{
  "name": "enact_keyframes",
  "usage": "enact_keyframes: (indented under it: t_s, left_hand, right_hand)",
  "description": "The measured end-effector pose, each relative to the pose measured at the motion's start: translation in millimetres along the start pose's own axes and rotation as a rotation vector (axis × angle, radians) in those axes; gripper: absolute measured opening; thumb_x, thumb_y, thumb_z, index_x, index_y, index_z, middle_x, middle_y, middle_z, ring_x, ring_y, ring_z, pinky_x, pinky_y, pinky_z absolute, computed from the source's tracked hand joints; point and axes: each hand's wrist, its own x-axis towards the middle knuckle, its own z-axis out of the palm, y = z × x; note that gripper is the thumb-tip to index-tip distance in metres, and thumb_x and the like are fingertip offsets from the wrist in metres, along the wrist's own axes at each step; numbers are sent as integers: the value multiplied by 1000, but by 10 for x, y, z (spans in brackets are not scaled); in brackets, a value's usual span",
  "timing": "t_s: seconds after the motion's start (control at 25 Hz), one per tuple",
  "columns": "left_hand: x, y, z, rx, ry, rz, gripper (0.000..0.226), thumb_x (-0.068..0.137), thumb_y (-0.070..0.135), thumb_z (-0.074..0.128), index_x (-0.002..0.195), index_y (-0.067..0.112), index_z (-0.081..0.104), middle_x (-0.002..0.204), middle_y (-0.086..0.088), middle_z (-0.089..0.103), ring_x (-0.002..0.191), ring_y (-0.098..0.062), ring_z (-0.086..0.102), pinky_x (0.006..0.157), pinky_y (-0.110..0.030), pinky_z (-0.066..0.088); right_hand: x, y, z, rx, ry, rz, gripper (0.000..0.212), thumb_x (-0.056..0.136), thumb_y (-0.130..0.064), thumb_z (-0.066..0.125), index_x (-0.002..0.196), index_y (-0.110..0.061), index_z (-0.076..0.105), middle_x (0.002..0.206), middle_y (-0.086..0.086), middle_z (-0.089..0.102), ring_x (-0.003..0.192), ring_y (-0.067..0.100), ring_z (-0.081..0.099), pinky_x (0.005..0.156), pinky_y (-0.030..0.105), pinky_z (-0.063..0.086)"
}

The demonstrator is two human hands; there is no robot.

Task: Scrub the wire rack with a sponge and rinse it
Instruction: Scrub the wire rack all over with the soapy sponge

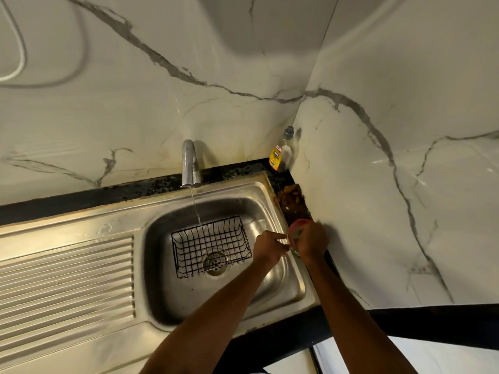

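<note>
I judge the task to be at its preparatory step: no scrubbing has begun, and the sponge is not plainly in view.

The wire rack [212,248] sits upright inside the sink [270,201], over the drain [215,261]. Water runs from the tap [189,164], behind the rack, and strikes the rack's far rim. The rack itself holds nothing that I can see.

Both hands are to the right of the rack, at the sink's right edge. My right hand [310,241] grips a small round container [298,232] with a pinkish top and a green base; its contents are hidden. My left hand [270,248] reaches toward that container with its fingers extended and loosely straight, holding nothing I can make out. Something small may lie between the two hands, but I cannot tell.

Behind the rack, in the corner of the worktop [121,191], stands a bottle [282,155] with a yellow label.

The next move, in my judgement, calls for drawing soap or the sponge from the container, then carrying it left to the rack.
</note>
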Motion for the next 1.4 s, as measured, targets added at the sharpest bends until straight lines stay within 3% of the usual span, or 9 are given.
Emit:
enact_keyframes:
  t_s: [0.16, 0.28, 0.4, 0.52, 0.64, 0.88, 1.04, 1.2, 1.4]
  left_hand:
    - [0, 2, 20, -6, -6, -31, 45, 72, 28, 94, 110, 13, 75, 69, 0, 77, 59, -5, 75, 76, -37, 64]
    - [9, -10, 4, -26, -18, -50, 49, 70, 29, 94, 111, 11, 73, 71, -2, 78, 62, -11, 77, 80, -42, 64]
    - [-11, -7, -58, -9, -4, -81, 44, 70, 27, 95, 105, 11, 73, 70, -4, 78, 63, -14, 77, 75, -41, 64]
    - [-42, -47, -136, -19, 13, -121, 36, 73, 20, 93, 100, 10, 72, 68, -6, 76, 61, -14, 76, 57, -30, 60]
    - [-78, -144, -221, -64, 38, -150, 32, 73, 16, 93, 97, 7, 73, 69, -8, 77, 61, -20, 77, 62, -37, 64]
    - [-222, -365, -396, -80, 100, -138, 5, 84, 13, 81, 80, 12, 78, 69, -6, 77, 58, -14, 73, 58, -27, 59]
    - [-332, -513, -468, -96, 131, -164, 9, 84, 6, 76, 78, 12, 79, 71, -10, 78, 57, -14, 72, 66, -35, 62]
    - [-385, -569, -564, -82, 158, -165, 16, 88, 2, 72, 79, 15, 78, 67, -3, 76, 58, -12, 73, 58, -26, 62]
    - [-386, -618, -672, -92, 186, -173, 8, 90, 5, 72, 90, 5, 80, 68, -1, 75, 54, -8, 71, 50, -17, 53]
  right_hand:
    - [42, 94, -46, 1, -92, -82, 63, 80, -32, 81, 132, -4, 60, 133, 15, 61, 123, 30, 58, 100, 35, 46]
    - [97, 160, -153, 139, -37, -29, 34, 76, -27, 81, 104, -10, 71, 105, 9, 72, 99, 28, 68, 76, 32, 54]
    - [111, 242, -278, 253, -31, 19, 23, 75, -28, 80, 85, -16, 63, 86, 3, 69, 84, 26, 68, 64, 26, 47]
    - [79, 309, -383, 308, 11, 3, 18, 80, -18, 76, 93, -16, 63, 94, 6, 69, 89, 29, 67, 67, 28, 45]
    - [118, 370, -435, 285, 19, -114, 33, 82, -8, 74, 115, -10, 73, 111, 10, 74, 102, 31, 69, 83, 34, 55]
    - [62, 316, -564, 321, 19, -140, 14, 80, -5, 73, 91, -8, 81, 92, 12, 78, 88, 29, 72, 81, 30, 55]
    - [54, 289, -653, 387, -106, -102, 26, 74, -7, 82, 100, -9, 79, 97, 10, 77, 91, 27, 72, 82, 33, 58]
    - [27, 269, -692, 325, 18, -158, 20, 66, -6, 87, 85, -9, 81, 83, 7, 78, 80, 24, 72, 73, 21, 47]
    - [-7, 191, -568, 323, 83, -111, 21, 69, 1, 77, 71, -16, 66, 78, 5, 72, 77, 28, 67, 66, 25, 44]
